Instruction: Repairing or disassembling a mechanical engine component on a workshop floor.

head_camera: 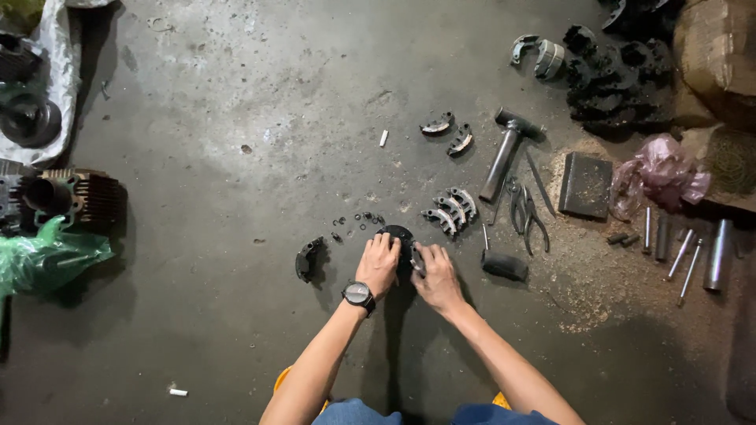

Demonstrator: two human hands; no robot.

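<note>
A round black metal plate (398, 234) lies on the concrete floor in front of me. My left hand (378, 264), with a dark wristwatch on the wrist, presses down on its near left side. Gripping the plate's right edge, my right hand (435, 277) has a curved grey shoe piece (417, 258) under its fingers. A row of three similar curved shoes (452, 208) lies just beyond to the right. One dark curved shoe (308, 258) sits to the left of my left hand. Small clips and washers (356, 222) are scattered behind the plate.
A hammer (506, 151), pliers (523, 211), a black cylinder (504, 266), a dark block (585, 185) and metal rods (687, 253) lie to the right. Two more shoes (447, 132) sit farther back. Engine parts (59, 197) and a green bag (43, 256) are at the left.
</note>
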